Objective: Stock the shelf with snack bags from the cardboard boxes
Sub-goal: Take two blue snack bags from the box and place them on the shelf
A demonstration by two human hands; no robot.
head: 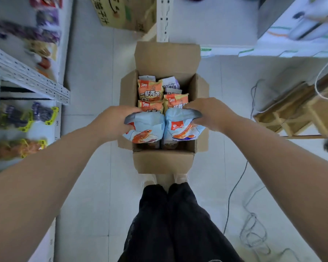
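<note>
The single head camera is looking almost straight down from standing height, taking in an open box [164,118] on the floor [87,186] between shelves [27,76].

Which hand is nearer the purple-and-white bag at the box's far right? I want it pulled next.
Right. The right hand grips a blue bag just below the purple-and-white bag; the left hand sits across the box.

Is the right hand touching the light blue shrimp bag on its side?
Touching. The head view shows the right hand with fingers curled over the top edge of the right blue bag.
</note>
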